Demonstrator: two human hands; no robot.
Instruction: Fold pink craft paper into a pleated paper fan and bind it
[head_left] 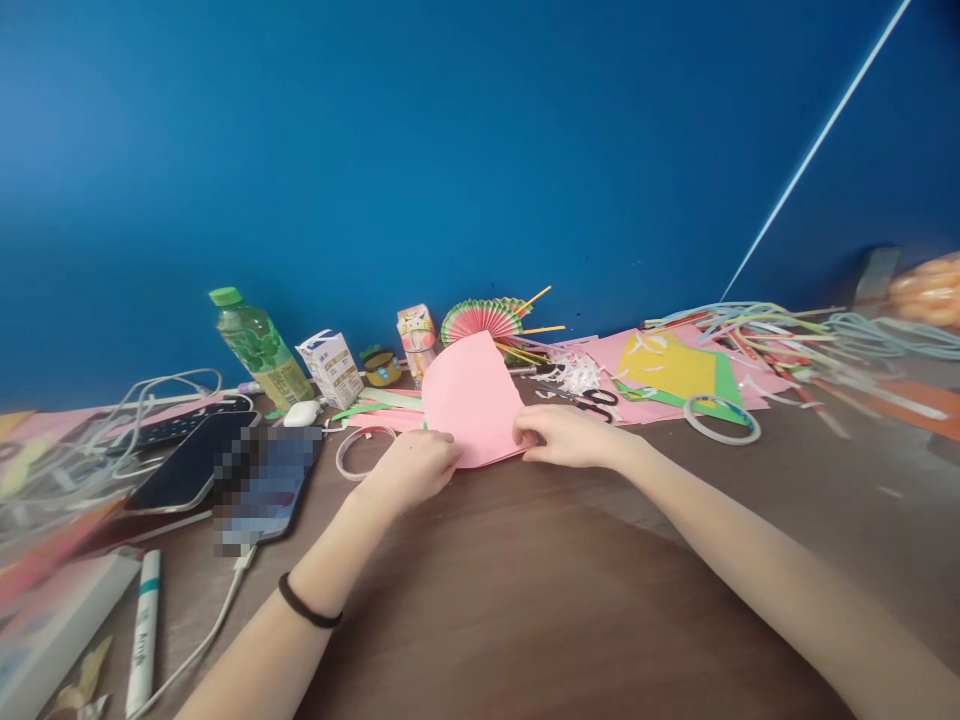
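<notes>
Tabletop (525,570) partly behind pink paper (472,400)

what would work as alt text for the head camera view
A person's left grip and right grip hold pink paper by its lower part at a brown table. Behind it is a pink-and-green fan; a phone lies left, yellow paper right, before a blue wall.

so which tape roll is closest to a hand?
The left tape roll, right beside the person's left hand. The other tape roll lies farther right, at the green sheet's edge, well away from the right hand.
</notes>
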